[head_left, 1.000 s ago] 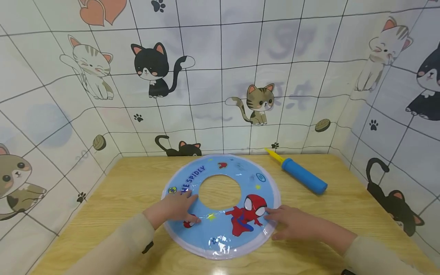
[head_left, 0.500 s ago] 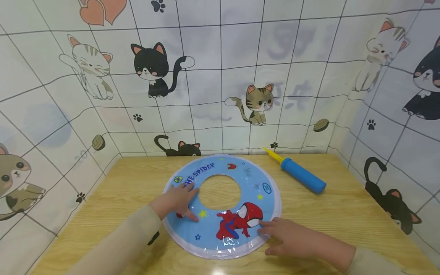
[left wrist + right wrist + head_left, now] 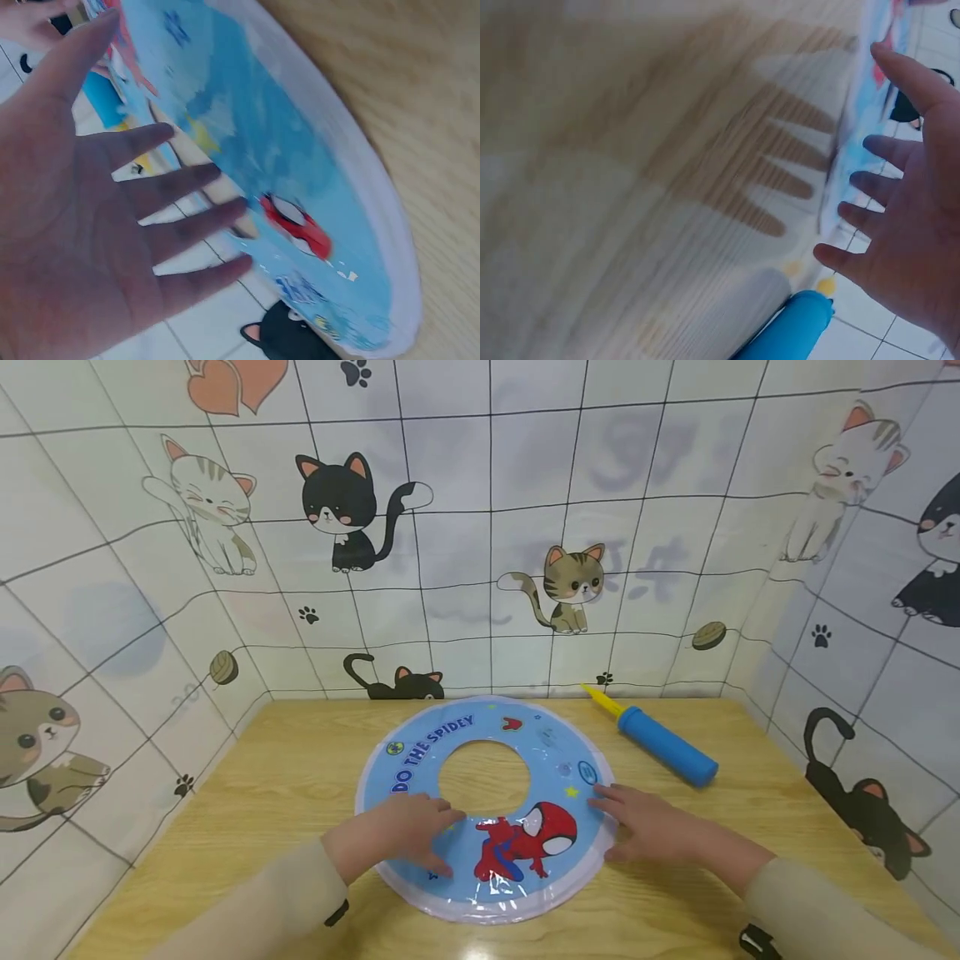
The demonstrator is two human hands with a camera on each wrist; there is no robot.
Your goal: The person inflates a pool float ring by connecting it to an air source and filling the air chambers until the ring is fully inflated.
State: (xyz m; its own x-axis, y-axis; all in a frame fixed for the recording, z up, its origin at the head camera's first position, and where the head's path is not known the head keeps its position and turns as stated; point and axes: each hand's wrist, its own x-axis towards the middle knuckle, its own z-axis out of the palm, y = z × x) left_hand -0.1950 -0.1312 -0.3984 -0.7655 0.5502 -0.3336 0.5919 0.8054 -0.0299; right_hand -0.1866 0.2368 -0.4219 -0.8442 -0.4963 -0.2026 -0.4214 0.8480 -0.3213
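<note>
Lying flat on the wooden counter, the glossy blue ring sat between both hands, its hole baring the wood and its far edge close against the cat-printed wall sheet; whether the two touched was hard to tell. The left hand was over the ring's near left part, fingers straight and spread wide, holding nothing. The right hand, also wide and empty, had its fingertips at the right rim. How firmly either hand pressed, if at all, could not be told.

The ring looked limp, so a push from one side alone would probably slide or swivel it on the smooth counter. Pushing it away could buckle the far edge against the wall sheet. A pinch at the thin rim might slip, since flat film gives fingers little to catch, and drawing both hands inward would likely crease it. The blue pump lay near the right rim; a careless outward sweep of the right hand could set its round barrel rolling.
</note>
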